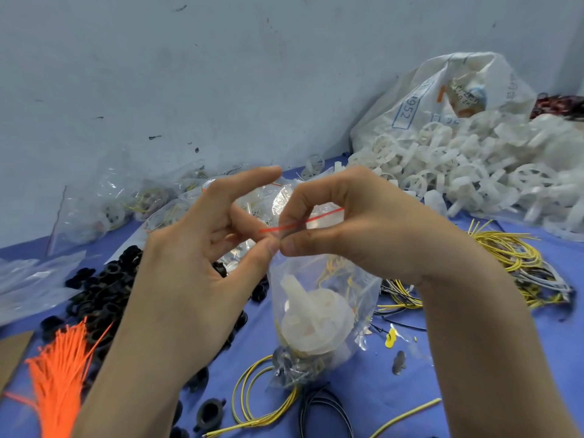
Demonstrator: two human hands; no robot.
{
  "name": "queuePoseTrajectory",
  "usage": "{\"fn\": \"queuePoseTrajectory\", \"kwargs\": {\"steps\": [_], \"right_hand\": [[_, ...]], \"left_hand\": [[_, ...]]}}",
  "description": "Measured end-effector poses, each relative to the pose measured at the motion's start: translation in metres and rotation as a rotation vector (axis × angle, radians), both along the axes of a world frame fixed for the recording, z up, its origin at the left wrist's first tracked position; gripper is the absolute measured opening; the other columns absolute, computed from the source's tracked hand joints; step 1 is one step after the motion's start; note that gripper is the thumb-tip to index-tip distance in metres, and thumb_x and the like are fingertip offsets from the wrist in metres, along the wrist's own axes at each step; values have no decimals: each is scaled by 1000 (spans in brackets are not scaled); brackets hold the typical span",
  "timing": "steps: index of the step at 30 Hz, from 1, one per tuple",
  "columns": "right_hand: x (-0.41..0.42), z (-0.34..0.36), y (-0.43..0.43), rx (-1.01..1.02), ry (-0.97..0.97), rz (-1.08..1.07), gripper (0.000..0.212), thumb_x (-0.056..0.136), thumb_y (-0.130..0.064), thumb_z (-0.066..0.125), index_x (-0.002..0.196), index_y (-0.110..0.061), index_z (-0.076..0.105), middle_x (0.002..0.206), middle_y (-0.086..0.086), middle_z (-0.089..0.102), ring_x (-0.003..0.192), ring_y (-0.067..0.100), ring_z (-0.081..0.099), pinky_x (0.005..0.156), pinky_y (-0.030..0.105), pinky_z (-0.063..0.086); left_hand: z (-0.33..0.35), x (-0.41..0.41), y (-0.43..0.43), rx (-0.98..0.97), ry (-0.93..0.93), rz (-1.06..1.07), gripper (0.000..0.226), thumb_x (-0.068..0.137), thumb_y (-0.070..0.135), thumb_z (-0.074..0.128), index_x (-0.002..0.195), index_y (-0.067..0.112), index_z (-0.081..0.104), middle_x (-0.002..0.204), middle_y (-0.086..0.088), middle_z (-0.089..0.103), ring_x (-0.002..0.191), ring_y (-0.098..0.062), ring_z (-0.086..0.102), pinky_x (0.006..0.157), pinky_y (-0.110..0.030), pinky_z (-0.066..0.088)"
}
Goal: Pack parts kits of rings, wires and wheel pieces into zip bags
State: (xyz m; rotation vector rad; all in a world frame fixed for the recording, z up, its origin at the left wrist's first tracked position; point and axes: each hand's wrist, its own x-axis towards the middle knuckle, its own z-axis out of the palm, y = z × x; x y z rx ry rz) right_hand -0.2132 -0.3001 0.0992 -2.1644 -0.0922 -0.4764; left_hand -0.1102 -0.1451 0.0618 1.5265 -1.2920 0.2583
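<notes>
A clear zip bag (319,314) hangs in the middle, holding a white wheel piece, yellow wire and dark parts at its bottom. Its red zip strip (303,223) runs along the top. My left hand (196,263) pinches the bag's top edge with thumb and a finger, index finger stretched out. My right hand (363,226) pinches the same edge right beside it, fingers curled over the strip. Black rings (104,286) lie heaped at the left. White wheel pieces (467,172) are piled at the right. Yellow and white wires (518,263) lie below that pile.
Filled zip bags (151,203) lie against the wall at the back. An orange bundle of ties (60,371) sits at the front left. Loose yellow and black wire loops (268,403) lie on the blue table. A large white sack (442,99) stands behind the wheel pile.
</notes>
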Motion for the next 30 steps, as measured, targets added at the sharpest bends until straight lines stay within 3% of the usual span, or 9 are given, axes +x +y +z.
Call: {"fn": "queuePoseTrajectory", "kwargs": {"steps": [5, 8, 12, 16, 21, 24, 28, 30], "right_hand": [[3, -2, 3, -27, 1, -67, 11, 75, -14, 77, 73, -21, 69, 72, -7, 68, 70, -1, 57, 69, 13, 42], [3, -2, 2, -42, 19, -105, 13, 75, -18, 77, 70, -25, 67, 76, -6, 68, 75, 4, 60, 69, 17, 45], [0, -1, -1, -48, 13, -101, 12, 75, -16, 77, 70, -23, 69, 73, -10, 68, 71, -5, 57, 67, 6, 41], [1, 0, 2, -76, 1, -94, 13, 74, -16, 78, 69, -25, 69, 72, -11, 67, 72, 0, 59, 70, 17, 44], [1, 0, 3, -107, -11, -89, 8, 74, -17, 77, 73, -23, 71, 76, -10, 70, 79, 1, 63, 78, 17, 47], [-1, 1, 2, -122, 1, -78, 7, 76, -17, 76, 74, -21, 71, 77, -8, 70, 81, 4, 63, 83, 24, 48], [-1, 2, 6, -193, -6, -62, 12, 77, -14, 75, 73, -23, 68, 76, -9, 68, 82, 5, 62, 83, 29, 47], [1, 2, 8, -238, -26, -84, 15, 76, -15, 75, 72, -27, 67, 76, -11, 67, 82, 3, 60, 84, 27, 45]], "left_hand": [[-3, 0, -2, 75, 81, 69, 17, 77, 44, 56, 90, 35, 64, 83, 11, 67, 84, -10, 67, 83, -19, 52], [-1, 1, -1, 76, -40, 157, 14, 80, 39, 54, 77, 26, 59, 89, 10, 58, 88, -13, 62, 81, -19, 51], [1, 3, 1, 74, -96, 174, 16, 81, 38, 53, 78, 24, 60, 101, 17, 54, 101, -8, 58, 83, -27, 52], [1, 2, 1, 93, -116, 168, 19, 83, 41, 55, 80, 24, 63, 113, 12, 57, 111, -11, 58, 88, -45, 51], [3, -1, 0, 96, -210, 170, 18, 83, 34, 53, 79, 18, 62, 115, 8, 55, 107, -5, 57, 87, -27, 46], [3, -3, -1, 110, -196, 169, 20, 82, 31, 50, 78, 14, 61, 110, 5, 55, 106, -7, 55, 88, -25, 45], [2, -4, -3, 155, -182, 147, 23, 83, 33, 48, 79, 14, 61, 108, 2, 56, 105, 1, 52, 88, -9, 36], [2, -3, -3, 159, -191, 141, 23, 84, 31, 48, 79, 13, 62, 108, 0, 56, 102, 2, 52, 87, -7, 35]]}}
